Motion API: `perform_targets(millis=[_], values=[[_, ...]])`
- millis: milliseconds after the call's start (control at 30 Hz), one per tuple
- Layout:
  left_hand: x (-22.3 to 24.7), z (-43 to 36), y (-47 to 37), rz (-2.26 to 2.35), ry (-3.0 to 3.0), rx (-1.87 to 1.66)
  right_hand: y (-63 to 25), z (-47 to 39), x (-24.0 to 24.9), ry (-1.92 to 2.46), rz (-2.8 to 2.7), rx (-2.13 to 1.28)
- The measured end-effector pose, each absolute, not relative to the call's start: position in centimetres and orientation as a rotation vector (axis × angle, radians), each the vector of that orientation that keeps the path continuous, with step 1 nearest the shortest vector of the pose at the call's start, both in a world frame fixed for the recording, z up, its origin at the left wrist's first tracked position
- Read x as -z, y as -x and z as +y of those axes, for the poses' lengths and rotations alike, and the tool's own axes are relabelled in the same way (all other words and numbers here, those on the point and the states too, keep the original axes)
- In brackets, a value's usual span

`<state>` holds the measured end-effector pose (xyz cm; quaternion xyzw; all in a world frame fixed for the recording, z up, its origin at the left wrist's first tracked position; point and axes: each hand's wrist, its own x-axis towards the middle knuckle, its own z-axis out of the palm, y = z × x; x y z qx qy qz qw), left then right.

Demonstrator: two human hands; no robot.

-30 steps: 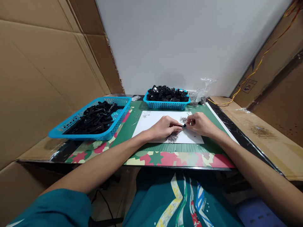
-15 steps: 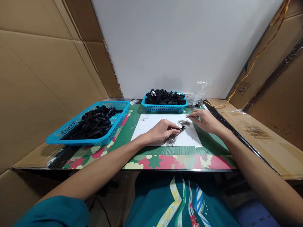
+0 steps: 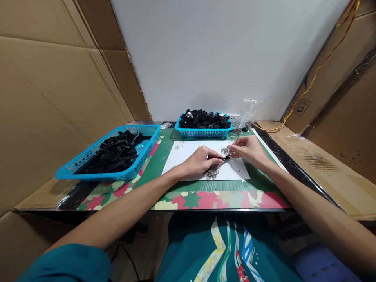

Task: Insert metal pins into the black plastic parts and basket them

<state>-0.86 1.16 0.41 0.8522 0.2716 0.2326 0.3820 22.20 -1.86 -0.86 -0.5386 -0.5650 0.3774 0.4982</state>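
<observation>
My left hand [image 3: 202,159] pinches a small black plastic part [image 3: 226,158] above a white sheet [image 3: 173,168]. Close against the part's right end, my right hand [image 3: 246,149] has its thumb and fingers pressed together; whatever they hold is too small to make out. One pile of tiny metal pieces [image 3: 210,173] lies on the sheet just below my left hand. A second pile of tiny metal pieces [image 3: 225,150] is partly covered by my right fingers. A few more loose bits [image 3: 178,145] are scattered at the sheet's far left corner.
A large blue basket [image 3: 135,168] of long black parts stands at the left. Behind the sheet is a smaller blue basket [image 3: 202,133] heaped with black pieces. Clear plastic bags [image 3: 244,121] sit beside it. Cardboard walls flank the table, and a yellow-red wire [image 3: 308,88] hangs at the right.
My right hand has moved left and slightly down from the upper metal pile to the end of the black plastic part. My left hand keeps its hold almost unmoved.
</observation>
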Motion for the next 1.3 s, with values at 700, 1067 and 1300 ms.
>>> perform_targets(millis=[700, 1067, 1300], values=[[0.0, 1.3, 0.6, 0.672, -2.232, -0.611, -21.8, -2.2, 0.9, 1.421, -1.569, -0.667], [-2.1, 1.5, 1.5, 0.7, -2.578, -0.903, -23.0, -1.5, -0.4, 1.376, -1.617, -0.06], [-4.5, 5.1, 3.0, 1.12, -2.605, -1.165, -24.3, -1.4, 0.3, 1.354, -1.724, -0.046]])
